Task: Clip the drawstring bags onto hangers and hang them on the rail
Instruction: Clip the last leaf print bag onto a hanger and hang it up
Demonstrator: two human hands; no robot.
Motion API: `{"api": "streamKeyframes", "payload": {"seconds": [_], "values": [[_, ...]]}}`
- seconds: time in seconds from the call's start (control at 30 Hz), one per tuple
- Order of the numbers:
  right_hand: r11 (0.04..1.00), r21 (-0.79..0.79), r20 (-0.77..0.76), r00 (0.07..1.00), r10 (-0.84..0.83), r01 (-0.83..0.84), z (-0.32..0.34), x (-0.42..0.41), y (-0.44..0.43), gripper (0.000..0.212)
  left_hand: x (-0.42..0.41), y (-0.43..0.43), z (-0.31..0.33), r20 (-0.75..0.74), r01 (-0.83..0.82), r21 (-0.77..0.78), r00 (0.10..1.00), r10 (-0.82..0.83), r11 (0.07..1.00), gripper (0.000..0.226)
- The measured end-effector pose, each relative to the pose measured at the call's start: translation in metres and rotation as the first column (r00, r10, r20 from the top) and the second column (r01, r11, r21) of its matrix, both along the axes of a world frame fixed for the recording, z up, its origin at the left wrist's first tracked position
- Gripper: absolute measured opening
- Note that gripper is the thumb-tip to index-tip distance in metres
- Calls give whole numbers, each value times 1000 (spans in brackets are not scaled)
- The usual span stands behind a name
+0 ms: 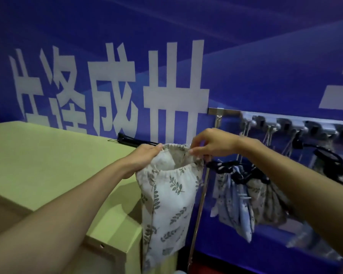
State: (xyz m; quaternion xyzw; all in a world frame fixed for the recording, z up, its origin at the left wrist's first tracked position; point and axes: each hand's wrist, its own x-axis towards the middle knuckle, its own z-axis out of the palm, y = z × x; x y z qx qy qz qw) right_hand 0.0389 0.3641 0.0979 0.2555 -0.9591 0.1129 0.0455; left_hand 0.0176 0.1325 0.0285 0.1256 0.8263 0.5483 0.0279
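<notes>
A white drawstring bag [166,204] with a green leaf print hangs in the air at the middle of the view, its mouth pulled open. My left hand [145,157] grips the left side of the bag's rim. My right hand [210,144] pinches the right side of the rim. A black clip hanger [224,168] shows just right of the bag, below my right hand; whether it grips the bag I cannot tell. Other bags [246,204] hang on black hangers further right. The silver rail [224,111] runs along the blue wall.
A light green table [48,155] fills the left, with black hangers [131,140] lying at its far edge. A thin metal pole [198,214] stands beside the bag. Grey hooks [285,123] with cords line the rail. The blue wall bears large white characters.
</notes>
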Motion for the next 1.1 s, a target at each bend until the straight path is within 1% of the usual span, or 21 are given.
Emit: {"api": "streamKeyframes", "payload": {"seconds": [0.07, 0.13, 0.2, 0.27, 0.4, 0.47, 0.53, 0.6, 0.77, 0.83, 0.97, 1.03, 1.1], "values": [[1000, -8, -100, 995, 8, -9, -8, -19, -12, 24, -10, -7, -16, 52, -110, 90, 993, 105, 990, 44], [1000, -25, -149, 989, 0, -4, -16, -44, -23, 24, -20, -7, -35, 139, -206, 168, 973, 184, 964, 37], [999, -40, -142, 989, -35, 30, -25, -69, -30, 27, -29, -5, -50, 218, -270, 224, 950, 222, 936, 30], [996, -51, -106, 991, -79, 74, -33, -96, -37, 31, -43, -6, -61, 262, -317, 264, 933, 248, 911, 25], [989, -77, -50, 990, -133, 129, -55, -145, -49, 40, -73, -15, -75, 212, -320, 249, 939, 271, 914, 24], [984, -79, -10, 987, -159, 158, -68, -168, -54, 43, -85, -15, -80, 188, -303, 293, 948, 256, 907, 23], [981, -60, 23, 983, -181, 182, -82, -194, -61, 44, -99, -13, -84, 196, -308, 354, 948, 252, 883, 22], [979, -32, 33, 979, -202, 203, -93, -213, -69, 47, -110, -12, -89, 200, -328, 381, 942, 269, 865, 25], [973, -60, 20, 974, -224, 225, -110, -261, -86, 56, -129, -19, -107, 146, -371, 355, 929, 342, 858, 35], [970, -58, 39, 972, -233, 235, -111, -276, -95, 58, -130, -18, -110, 123, -380, 348, 925, 360, 857, 37], [966, 3, 73, 964, -257, 257, -117, -302, -113, 62, -130, -17, -108, 103, -342, 360, 939, 327, 868, 51], [962, 51, 72, 960, -272, 269, -128, -310, -118, 60, -130, -17, -109, 106, -338, 363, 941, 322, 868, 45], [956, 79, 31, 958, -286, 283, -140, -314, -122, 55, -130, -17, -109, 117, -343, 368, 939, 323, 864, 40]]}}
